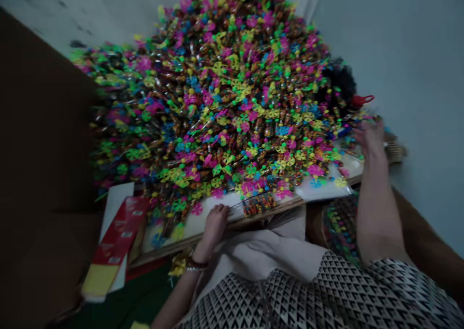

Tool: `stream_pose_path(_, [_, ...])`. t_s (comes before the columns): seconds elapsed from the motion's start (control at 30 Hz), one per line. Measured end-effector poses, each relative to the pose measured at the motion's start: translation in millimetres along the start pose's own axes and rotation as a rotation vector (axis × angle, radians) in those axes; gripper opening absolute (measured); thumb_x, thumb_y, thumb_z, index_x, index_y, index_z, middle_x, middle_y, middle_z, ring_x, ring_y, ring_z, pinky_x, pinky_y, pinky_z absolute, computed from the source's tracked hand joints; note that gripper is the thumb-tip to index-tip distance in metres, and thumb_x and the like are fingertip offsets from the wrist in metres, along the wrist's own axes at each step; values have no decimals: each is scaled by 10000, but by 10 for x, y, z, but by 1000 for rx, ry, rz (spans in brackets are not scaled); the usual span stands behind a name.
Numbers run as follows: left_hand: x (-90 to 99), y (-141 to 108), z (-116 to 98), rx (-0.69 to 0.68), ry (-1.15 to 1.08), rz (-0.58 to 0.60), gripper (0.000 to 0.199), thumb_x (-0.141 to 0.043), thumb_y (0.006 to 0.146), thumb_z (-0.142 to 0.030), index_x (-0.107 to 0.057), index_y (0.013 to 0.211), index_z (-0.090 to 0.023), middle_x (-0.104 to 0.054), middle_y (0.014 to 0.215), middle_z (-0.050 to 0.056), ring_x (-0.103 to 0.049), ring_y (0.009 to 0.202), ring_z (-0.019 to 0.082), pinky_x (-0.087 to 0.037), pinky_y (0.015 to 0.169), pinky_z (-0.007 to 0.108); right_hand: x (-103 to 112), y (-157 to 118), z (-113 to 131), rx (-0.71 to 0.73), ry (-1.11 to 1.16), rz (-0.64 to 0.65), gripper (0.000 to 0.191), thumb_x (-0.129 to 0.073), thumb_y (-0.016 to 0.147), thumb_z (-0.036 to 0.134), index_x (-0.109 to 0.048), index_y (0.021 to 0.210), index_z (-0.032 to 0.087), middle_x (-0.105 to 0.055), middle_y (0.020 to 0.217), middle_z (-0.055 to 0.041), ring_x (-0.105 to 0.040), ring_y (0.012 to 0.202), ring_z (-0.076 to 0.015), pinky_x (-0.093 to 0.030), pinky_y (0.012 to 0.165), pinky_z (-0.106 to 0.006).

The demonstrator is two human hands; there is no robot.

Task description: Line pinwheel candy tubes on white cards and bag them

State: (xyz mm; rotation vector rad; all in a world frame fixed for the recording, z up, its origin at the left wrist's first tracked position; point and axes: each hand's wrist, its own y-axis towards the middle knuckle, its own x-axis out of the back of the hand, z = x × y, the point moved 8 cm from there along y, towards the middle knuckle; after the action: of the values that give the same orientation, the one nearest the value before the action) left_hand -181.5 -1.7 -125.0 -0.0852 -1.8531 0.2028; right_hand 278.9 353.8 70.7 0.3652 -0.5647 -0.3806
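A huge heap of small clear tubes with coloured beads inside and pink, yellow, green and blue pinwheel tops (239, 102) covers the table. At the table's front edge, my left hand (216, 220) has its fingers curled together over a pale, shiny surface; what they grip, if anything, is hidden. Just right of it lies a neat row of bead-filled tubes (259, 204), pinwheels pointing away from me. My right hand (371, 133) reaches out to the small items at the far right end of the table, its fingers smeared by motion.
A large cardboard box (43, 164) stands at left. Beside it, red and yellow printed cards (119, 232) lie at the table corner. A red-handled tool (362, 99) and a dark bundle (339, 80) are at right. Below them sits a container of beaded pieces (340, 227).
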Motion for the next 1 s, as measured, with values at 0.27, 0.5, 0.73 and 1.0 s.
stream_pose_path(0.27, [-65,-110,21,-44,-9,-4,202,-411,949,-179,-608,991,-189,-605,955,73,-525,944,209,-442,836,323,-2357,-3059,1668,573,-38,1114,176,-580,882,268,-732,950,212,-715,932,-54,-610,931,-186,-458,873,-353])
stream_pose_path(0.5, [-97,-123,69,-10,-69,-16,217,-409,954,-184,-620,1007,-183,-601,957,84,-518,952,210,-447,838,325,-3065,-3975,1975,959,-687,1204,186,-554,806,41,-703,895,109,-647,1076,-184,-519,1108,-293,-385,898,-406])
stream_pose_path(0.73, [-55,-25,174,68,-187,-42,234,-415,966,-228,-639,1002,-174,-638,975,74,-548,970,186,-447,844,288,-2773,-3517,1957,656,-93,1174,274,-537,912,360,-555,1128,192,-664,983,-59,-612,876,-197,-438,757,-283])
stream_pose_path(1.0, [-15,5,202,55,-221,-21,241,-424,958,-224,-654,1021,-185,-634,968,77,-558,956,180,-447,830,272,-2171,-3822,1571,392,-295,848,403,-317,979,337,-535,1305,246,-594,1061,-102,-609,914,-223,-484,753,-318])
